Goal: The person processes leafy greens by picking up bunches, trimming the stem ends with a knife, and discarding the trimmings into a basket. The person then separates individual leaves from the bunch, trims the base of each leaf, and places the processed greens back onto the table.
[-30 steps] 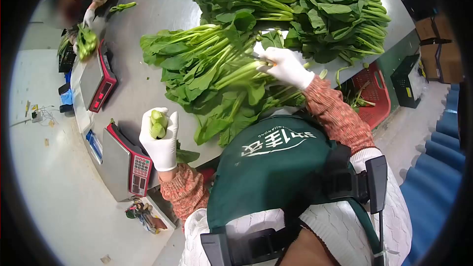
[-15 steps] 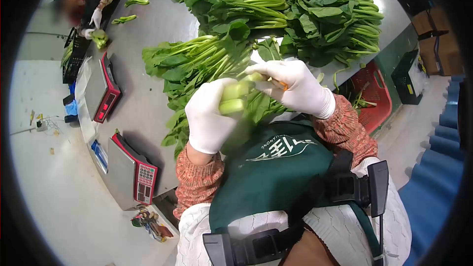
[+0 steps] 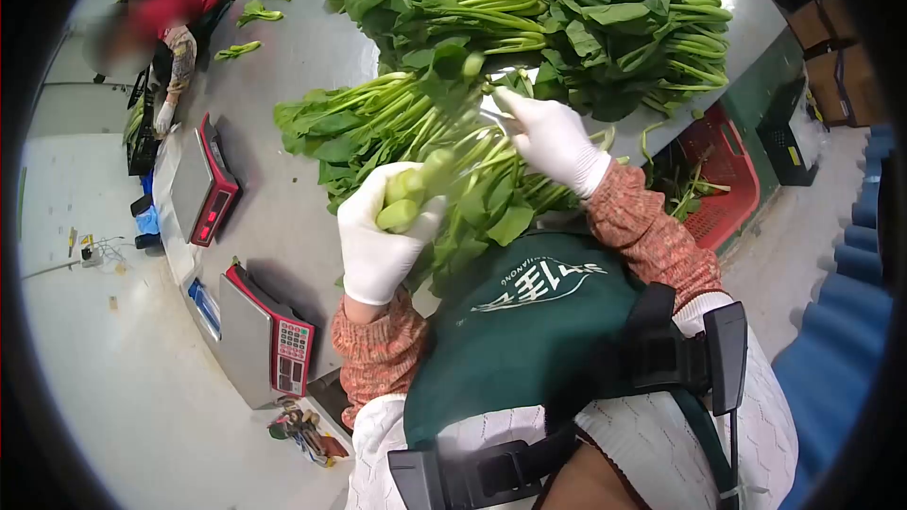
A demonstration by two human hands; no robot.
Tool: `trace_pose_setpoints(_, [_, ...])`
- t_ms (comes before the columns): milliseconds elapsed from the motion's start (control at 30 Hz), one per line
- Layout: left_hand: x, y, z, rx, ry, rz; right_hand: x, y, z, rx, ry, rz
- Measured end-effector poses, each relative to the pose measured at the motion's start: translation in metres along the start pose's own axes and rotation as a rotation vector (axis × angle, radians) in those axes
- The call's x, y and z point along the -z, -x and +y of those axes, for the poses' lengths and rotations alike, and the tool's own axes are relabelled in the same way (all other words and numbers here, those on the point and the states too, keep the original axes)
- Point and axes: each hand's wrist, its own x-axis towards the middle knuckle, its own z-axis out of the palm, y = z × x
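The left hand (image 3: pixel 383 241) is cupping thick pale-green stalks (image 3: pixel 400 216) above the leafy greens (image 3: pixel 354 118); the right hand (image 3: pixel 556 144) is bending its fingers nearby, blur hiding whether it is holding anything. The cupped grip, looking loose, could be letting stalks slip onto the metal table (image 3: pixel 260 113).

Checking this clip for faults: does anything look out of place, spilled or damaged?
Nothing looks clearly spilled or damaged. A few loose greens lie on the table apart from the main heap, and a wire tangle seems to lie on the floor at left; both look stray.
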Motion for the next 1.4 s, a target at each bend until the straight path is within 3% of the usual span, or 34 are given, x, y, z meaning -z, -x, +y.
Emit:
trace_pose_setpoints(100, [0.027, -0.001, -0.018, 0.035, 0.173, 0.241, -0.001, 0.010, 0.019, -0.005, -0.068, 0.051])
trace_pose_setpoints(200, [0.073, -0.007, -0.042, 0.082, 0.862, 0.528, 0.008, 0.011, 0.004, -0.069, -0.102, 0.037])
trace_pose_setpoints(233, [0.089, -0.007, -0.049, 0.071, 1.081, 0.533, -0.001, 0.009, 0.012, 0.009, -0.159, 0.155])
trace_pose_setpoints(300, [0.114, -0.008, -0.066, 0.059, 1.204, 0.642, -0.001, 0.006, 0.028, -0.051, -0.175, 0.157])
trace_pose_setpoints(333, [0.128, -0.007, -0.080, 0.033, 1.303, 0.587, 0.001, 0.006, 0.037, -0.085, -0.201, 0.132])
trace_pose_setpoints(400, [0.140, -0.006, -0.100, 0.024, 1.336, 0.707, 0.009, 0.007, 0.053, -0.212, -0.180, 0.067])
trace_pose_setpoints(500, [0.153, -0.002, -0.123, 0.106, 1.448, 0.755, 0.010, 0.016, 0.079, -0.243, -0.113, 0.196])
trace_pose_setpoints(567, [0.160, -0.002, -0.141, 0.187, 1.517, 0.791, 0.013, 0.019, 0.083, -0.193, 0.071, 0.309])
trace_pose_setpoints(700, [0.165, -0.024, -0.178, 0.368, 1.524, 0.930, 0.017, 0.015, 0.075, -0.177, 0.010, 0.312])
trace_pose_setpoints(867, [0.217, -0.113, -0.247, 0.553, 1.532, 0.978, 0.006, 0.012, 0.061, -0.165, -0.169, 0.191])
trace_pose_setpoints(900, [0.229, -0.138, -0.256, 0.552, 1.374, 0.971, 0.004, 0.009, 0.055, -0.163, -0.137, 0.164])
trace_pose_setpoints(933, [0.288, -0.170, -0.371, 0.517, 1.029, 0.743, 0.001, 0.009, 0.053, -0.161, -0.110, 0.145])
trace_pose_setpoints(1033, [0.255, -0.229, -0.236, 0.429, 1.504, 0.991, -0.008, 0.006, 0.047, -0.150, -0.055, 0.119])
trace_pose_setpoints(1067, [0.245, -0.241, -0.218, 0.461, 1.472, 0.830, -0.008, 0.005, 0.044, -0.152, -0.039, 0.104])
trace_pose_setpoints(1133, [0.187, -0.251, -0.174, 0.456, 1.064, 0.804, -0.012, 0.006, 0.046, -0.133, -0.019, 0.100])
trace_pose_setpoints(1167, [0.178, -0.258, -0.183, 0.557, 1.204, 0.738, -0.014, 0.007, 0.048, -0.131, -0.018, 0.085])
trace_pose_setpoints(1233, [0.114, -0.226, -0.207, 0.170, 0.828, 0.147, -0.018, 0.008, 0.050, -0.134, -0.016, 0.059])
trace_pose_setpoints(1300, [0.044, -0.170, -0.153, 0.287, 0.033, -0.277, -0.021, 0.009, 0.051, -0.131, -0.027, 0.047])
trace_pose_setpoints(1333, [0.015, -0.141, -0.169, 0.135, -0.400, -0.312, -0.021, 0.009, 0.051, -0.132, -0.034, 0.034])
trace_pose_setpoints(1400, [-0.025, -0.094, -0.177, -0.031, -0.787, -0.261, -0.022, 0.009, 0.051, -0.119, -0.034, 0.035])
